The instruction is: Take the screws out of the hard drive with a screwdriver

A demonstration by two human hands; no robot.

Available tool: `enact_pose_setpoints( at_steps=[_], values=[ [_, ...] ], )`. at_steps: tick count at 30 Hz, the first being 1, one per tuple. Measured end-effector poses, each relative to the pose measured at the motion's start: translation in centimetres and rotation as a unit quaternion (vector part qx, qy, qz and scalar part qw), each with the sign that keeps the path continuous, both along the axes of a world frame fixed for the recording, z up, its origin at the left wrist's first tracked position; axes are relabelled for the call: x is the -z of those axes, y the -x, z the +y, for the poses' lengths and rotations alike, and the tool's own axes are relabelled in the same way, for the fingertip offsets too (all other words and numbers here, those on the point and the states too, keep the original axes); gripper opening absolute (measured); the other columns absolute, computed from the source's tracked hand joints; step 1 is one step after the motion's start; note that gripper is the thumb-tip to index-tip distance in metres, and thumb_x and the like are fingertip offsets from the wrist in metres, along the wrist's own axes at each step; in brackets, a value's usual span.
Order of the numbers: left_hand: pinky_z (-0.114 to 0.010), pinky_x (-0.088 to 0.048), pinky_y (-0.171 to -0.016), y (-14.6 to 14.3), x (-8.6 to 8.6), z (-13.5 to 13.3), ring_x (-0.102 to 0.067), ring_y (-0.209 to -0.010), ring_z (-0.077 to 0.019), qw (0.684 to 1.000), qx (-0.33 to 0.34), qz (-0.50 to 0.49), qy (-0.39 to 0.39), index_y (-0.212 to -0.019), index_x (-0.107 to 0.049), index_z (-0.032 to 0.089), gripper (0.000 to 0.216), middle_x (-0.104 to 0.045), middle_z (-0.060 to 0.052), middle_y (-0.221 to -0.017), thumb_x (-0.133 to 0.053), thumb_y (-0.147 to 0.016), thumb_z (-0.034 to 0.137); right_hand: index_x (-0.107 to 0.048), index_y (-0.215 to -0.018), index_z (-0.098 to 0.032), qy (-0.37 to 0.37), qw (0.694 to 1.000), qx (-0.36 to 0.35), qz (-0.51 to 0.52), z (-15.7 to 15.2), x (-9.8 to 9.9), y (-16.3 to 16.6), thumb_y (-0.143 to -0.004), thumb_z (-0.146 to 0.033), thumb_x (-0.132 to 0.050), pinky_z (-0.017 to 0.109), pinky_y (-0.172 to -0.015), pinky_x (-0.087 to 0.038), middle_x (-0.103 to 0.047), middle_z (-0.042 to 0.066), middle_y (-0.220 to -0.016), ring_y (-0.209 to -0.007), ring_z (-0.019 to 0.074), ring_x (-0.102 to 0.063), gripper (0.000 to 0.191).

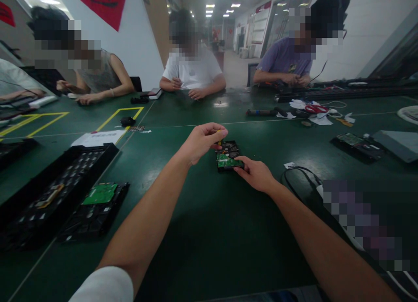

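Observation:
A black hard drive with a green circuit board (pixel 225 161) lies on the table in front of me. My right hand (pixel 254 173) grips its near right corner between thumb and fingers. Over the drive's far left part is my left hand (pixel 205 141), its fingers closed on a small screwdriver (pixel 220 142) with yellow on it. The fingers cover most of the screwdriver, and I cannot tell whether its tip touches the drive.
On the left are a long black tray (pixel 81 162) and another drive with a green board (pixel 99 194). To the right lie a black device (pixel 355 146), a grey box (pixel 396 143) and cables (pixel 303 169). Several people sit across the green table (pixel 209 232).

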State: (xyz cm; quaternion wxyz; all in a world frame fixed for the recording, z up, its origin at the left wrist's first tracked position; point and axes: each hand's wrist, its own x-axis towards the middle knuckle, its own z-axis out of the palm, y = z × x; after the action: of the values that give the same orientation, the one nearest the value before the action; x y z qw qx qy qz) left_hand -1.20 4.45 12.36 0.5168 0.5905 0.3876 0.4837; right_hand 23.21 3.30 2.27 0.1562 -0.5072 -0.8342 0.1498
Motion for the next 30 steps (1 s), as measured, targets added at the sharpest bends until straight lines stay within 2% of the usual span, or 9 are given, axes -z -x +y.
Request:
enact_pose_setpoints(
  at_steps=[7,14,19,23,30],
  values=[
    [-0.026,-0.056,-0.070,0.28,0.31,0.17,-0.061,-0.083,-0.0143,0.999,0.010,0.038,-0.015,-0.095,-0.075,0.018,0.030,-0.066,-0.004,-0.093,-0.079,-0.083,0.045,-0.060,-0.140,-0.026,-0.004,1.000,0.006,-0.002,-0.15,-0.01,0.14,-0.104,-0.044,-0.058,0.028,-0.060,-0.033,-0.072,0.000,-0.079,-0.067,0.0175,-0.062,0.040],
    [-0.025,-0.057,-0.069,0.35,0.30,0.24,-0.062,-0.086,-0.0153,0.999,-0.001,0.045,-0.024,-0.102,-0.075,0.018,0.029,-0.068,-0.006,-0.098,-0.076,-0.087,0.042,-0.060,-0.141,-0.026,-0.007,1.000,0.006,-0.005,-0.16,-0.07,0.13,-0.104,-0.043,-0.059,0.029,-0.061,-0.034,-0.073,0.000,-0.080,-0.068,0.0180,-0.063,0.041],
    [-0.025,-0.055,-0.061,0.10,-0.05,-0.01,-0.065,-0.084,-0.0167,1.000,-0.018,0.023,-0.006,-0.105,-0.069,0.017,0.024,-0.070,-0.008,-0.097,-0.073,-0.088,0.034,-0.060,-0.141,-0.026,-0.005,1.000,-0.001,-0.001,-0.03,-0.01,0.01,-0.104,-0.045,-0.058,0.029,-0.061,-0.035,-0.073,0.001,-0.082,-0.070,0.0178,-0.064,0.042],
    [-0.027,-0.057,-0.063,-0.23,-0.19,-0.05,-0.069,-0.090,-0.0199,0.999,-0.028,-0.023,0.034,-0.101,-0.063,0.018,0.014,-0.073,-0.009,-0.096,-0.066,-0.090,0.027,-0.059,-0.142,-0.026,0.002,1.000,-0.002,0.001,-0.02,0.04,-0.07,-0.105,-0.045,-0.057,0.028,-0.062,-0.036,-0.073,0.000,-0.082,-0.070,0.0174,-0.063,0.042],
    [-0.027,-0.054,-0.067,-0.17,0.01,0.25,-0.069,-0.090,-0.0190,0.999,0.006,-0.025,0.039,-0.096,-0.069,0.018,0.014,-0.072,-0.009,-0.096,-0.065,-0.089,0.030,-0.059,-0.142,-0.027,-0.006,1.000,0.004,-0.004,-0.05,0.01,-0.05,-0.104,-0.046,-0.057,0.028,-0.061,-0.035,-0.073,0.001,-0.082,-0.070,0.0179,-0.063,0.042]
  ],
)
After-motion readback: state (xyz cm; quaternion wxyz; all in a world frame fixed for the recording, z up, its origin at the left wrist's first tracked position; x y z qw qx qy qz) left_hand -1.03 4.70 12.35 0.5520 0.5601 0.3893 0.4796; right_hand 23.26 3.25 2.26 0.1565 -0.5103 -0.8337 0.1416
